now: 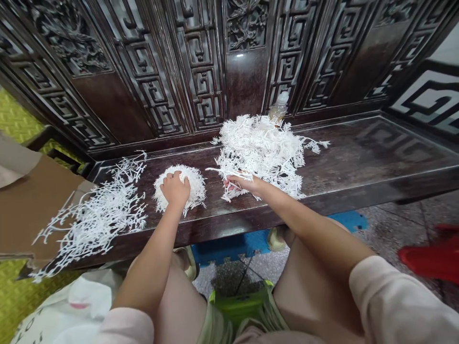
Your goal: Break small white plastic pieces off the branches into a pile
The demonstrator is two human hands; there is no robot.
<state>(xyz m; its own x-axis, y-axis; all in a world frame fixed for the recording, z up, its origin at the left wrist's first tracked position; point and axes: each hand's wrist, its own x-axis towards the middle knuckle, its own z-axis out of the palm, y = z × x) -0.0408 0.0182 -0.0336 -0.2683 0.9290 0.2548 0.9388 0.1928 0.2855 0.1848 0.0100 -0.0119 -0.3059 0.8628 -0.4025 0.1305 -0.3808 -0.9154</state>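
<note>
My left hand (175,187) rests on a round white bristly bundle (196,187) on the dark wooden bench, its fingers curled over the top. My right hand (242,183) is closed around a thin white branched stem (218,170) at the front left edge of a large pile of white branching pieces (263,143). The stem's bare end points left, toward the round bundle. Farther left lies a looser heap of white branched stems (107,210), some hanging over the bench's front edge.
A clear bottle with a white cap (279,106) stands behind the large pile, against the carved backrest (247,81). Cardboard (43,205) lies at the left, a white bag (75,306) below it. A red object (430,253) is on the right.
</note>
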